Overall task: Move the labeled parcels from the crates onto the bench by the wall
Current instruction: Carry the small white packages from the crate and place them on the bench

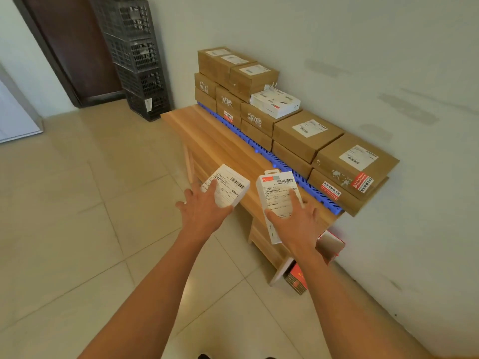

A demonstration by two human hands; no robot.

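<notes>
My left hand [203, 209] holds a small white labeled parcel [229, 183] from below, thumb lying on its label. My right hand [295, 218] grips a taller white labeled box [277, 195], thumb on its face. Both parcels hover over the near edge of the wooden bench [207, 136] by the wall. Along the bench's back, several brown cardboard parcels [308, 136] are stacked on a blue plastic pallet [285, 164], with white boxes [276, 102] on top of one stack.
A stack of black plastic crates [134, 55] stands in the corner beside a dark door [70, 47]. Under the bench's right end lie a red box [296, 279] and a tan box [331, 244]. Beige tiled floor [90, 229] spreads to the left.
</notes>
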